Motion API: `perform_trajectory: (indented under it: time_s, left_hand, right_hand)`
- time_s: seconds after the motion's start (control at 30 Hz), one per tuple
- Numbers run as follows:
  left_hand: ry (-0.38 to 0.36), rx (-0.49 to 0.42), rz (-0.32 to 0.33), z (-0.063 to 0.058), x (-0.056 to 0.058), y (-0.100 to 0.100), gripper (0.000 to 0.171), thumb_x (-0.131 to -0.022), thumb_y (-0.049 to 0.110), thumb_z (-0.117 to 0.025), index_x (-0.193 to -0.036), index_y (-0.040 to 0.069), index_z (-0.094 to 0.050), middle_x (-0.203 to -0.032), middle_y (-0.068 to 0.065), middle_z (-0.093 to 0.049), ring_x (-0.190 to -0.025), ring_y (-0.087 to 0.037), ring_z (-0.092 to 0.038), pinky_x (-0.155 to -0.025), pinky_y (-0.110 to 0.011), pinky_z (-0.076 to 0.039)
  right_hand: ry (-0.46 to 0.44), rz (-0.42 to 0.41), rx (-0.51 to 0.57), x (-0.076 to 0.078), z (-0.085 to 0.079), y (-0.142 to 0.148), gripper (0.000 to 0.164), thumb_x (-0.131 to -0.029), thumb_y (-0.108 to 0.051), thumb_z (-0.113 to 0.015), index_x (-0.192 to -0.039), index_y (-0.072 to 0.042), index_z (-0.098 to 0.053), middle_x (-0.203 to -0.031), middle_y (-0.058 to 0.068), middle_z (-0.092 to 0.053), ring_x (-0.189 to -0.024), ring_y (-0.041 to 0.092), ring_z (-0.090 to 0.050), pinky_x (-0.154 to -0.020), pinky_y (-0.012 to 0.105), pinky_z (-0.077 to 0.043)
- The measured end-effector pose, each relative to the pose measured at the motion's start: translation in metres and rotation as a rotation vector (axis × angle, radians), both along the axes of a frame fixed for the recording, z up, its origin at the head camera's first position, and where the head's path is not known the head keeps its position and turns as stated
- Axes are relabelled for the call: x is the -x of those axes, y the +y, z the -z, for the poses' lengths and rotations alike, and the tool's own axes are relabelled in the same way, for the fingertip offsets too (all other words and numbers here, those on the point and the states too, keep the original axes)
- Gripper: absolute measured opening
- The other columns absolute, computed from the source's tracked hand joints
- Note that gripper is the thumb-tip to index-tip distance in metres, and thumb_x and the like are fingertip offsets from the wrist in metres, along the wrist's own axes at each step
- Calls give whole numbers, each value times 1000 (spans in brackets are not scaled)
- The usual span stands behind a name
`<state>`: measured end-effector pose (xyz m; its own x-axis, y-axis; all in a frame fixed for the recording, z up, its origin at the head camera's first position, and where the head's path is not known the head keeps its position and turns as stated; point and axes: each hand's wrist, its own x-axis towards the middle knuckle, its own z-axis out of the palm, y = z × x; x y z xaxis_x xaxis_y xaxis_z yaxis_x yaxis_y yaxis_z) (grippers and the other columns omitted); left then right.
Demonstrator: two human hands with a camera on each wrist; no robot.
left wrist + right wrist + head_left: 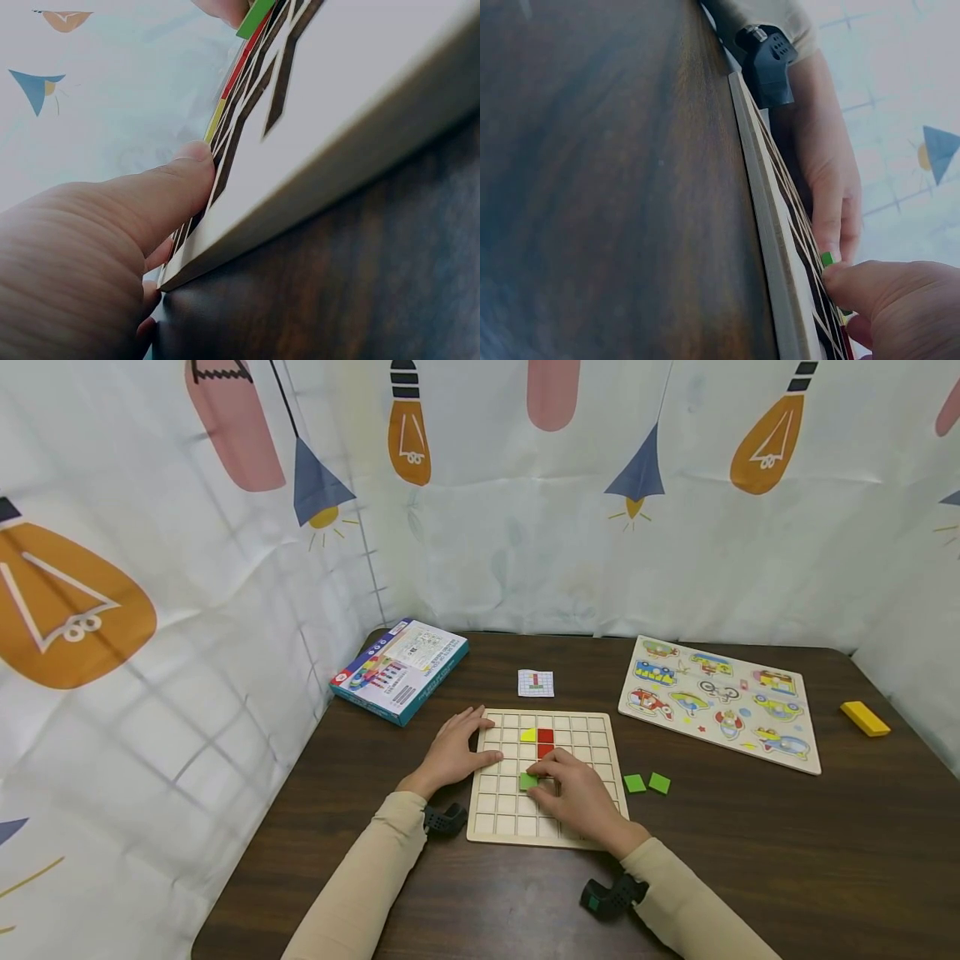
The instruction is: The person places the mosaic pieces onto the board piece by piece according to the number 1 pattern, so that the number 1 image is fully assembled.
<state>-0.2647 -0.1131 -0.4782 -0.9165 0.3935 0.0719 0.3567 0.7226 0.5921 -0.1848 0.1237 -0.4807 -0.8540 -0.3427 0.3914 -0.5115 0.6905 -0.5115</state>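
Note:
A wooden grid board [495, 824] lies on the table with a yellow tile [528, 735] and red tiles [546, 736] in its cells. My right hand [577, 797] is over the middle of the board, pinching a small green square tile [528, 782] between thumb and fingers. In the right wrist view, green [826, 259] shows at the thumb tip, low over the grid. My left hand [453, 756] rests at the board's upper left edge, thumb [187, 161] lying on the grid and fingers extended along the edge.
Two loose green tiles [647, 783] lie right of the board. Behind it is a small pattern card [536, 683]. A boxed game [401, 668] lies back left, a vehicle puzzle board [720, 702] back right, and a yellow block [865, 718] far right. Printed curtains surround the table.

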Motion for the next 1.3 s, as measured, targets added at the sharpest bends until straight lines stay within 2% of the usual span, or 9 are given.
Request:
perform_trajectory:
  time_s: [0.53, 0.83, 1.03, 1.3]
  left_hand:
    - [17, -4, 15, 0, 1, -1, 62, -87, 46, -72, -138, 13, -55, -159, -6, -29, -148, -26, -20, -120, -51, -13]
    - [-2, 10, 4, 0, 1, -1, 63, -87, 47, -71, -139, 16, -54, -160, -2, -27, -149, -23, -18, -121, -48, -12]
    - [11, 8, 8, 1, 1, -1, 62, -88, 46, -71, -138, 15, -55, -160, -2, -28, -148, -23, -19, -121, -48, -13]
    - [-6, 6, 8, 0, 1, 0, 62, -88, 46, -71, -139, 14, -54, -160, -2, -26, -149, -23, -17, -121, -47, -11]
  right_hand:
    - [-36, -8, -15, 0, -1, 0, 21, -83, -25, -79, -103, -19, -75, -100, -12, -59, -69, 5, -47, -58, 19, -42]
    - [-37, -11, -18, 0, -1, 0, 21, -83, -26, -79, -102, -19, -75, -98, -11, -60, -69, 5, -47, -58, 19, -42]
    - [-27, -13, -17, 0, -1, 0, 20, -83, -27, -79, -102, -20, -76, -97, -12, -59, -69, 4, -46, -58, 19, -42]
    - [-49, -11, 93, 2, -5, 7, 18, -84, -22, -79, -101, -16, -76, -95, -8, -61, -73, 9, -50, -60, 22, -44]
